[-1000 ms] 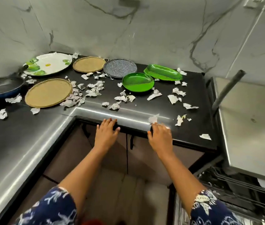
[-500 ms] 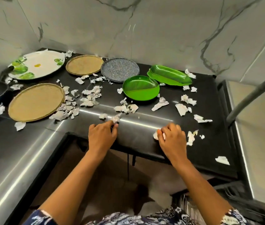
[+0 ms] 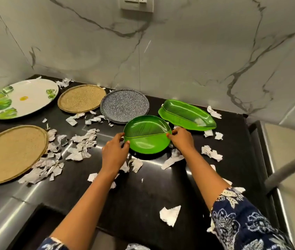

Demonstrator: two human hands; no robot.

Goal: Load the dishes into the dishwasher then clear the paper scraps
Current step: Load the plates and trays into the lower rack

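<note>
The round green plate (image 3: 147, 135) is located at the centre of the frame, on the black countertop (image 3: 143, 197). Its left rim is gripped by the left hand (image 3: 114, 152), with the thumb on top and the fingers curled at the edge. Its right rim is pinched by the right hand (image 3: 181, 139), with the fingers closed narrowly on the edge. Whether the plate is raised off the surface cannot be determined.

An oblong green tray (image 3: 186, 114) is positioned just beside it, at the upper right. A speckled grey plate (image 3: 124, 105) lies just beside it, at the upper left. A small woven plate (image 3: 81, 101), a large woven plate (image 3: 11, 154) and a white leaf-patterned plate (image 3: 25, 98) are located at the left of the frame. Torn paper scraps (image 3: 81, 143) are scattered around and between the dishes.
</note>
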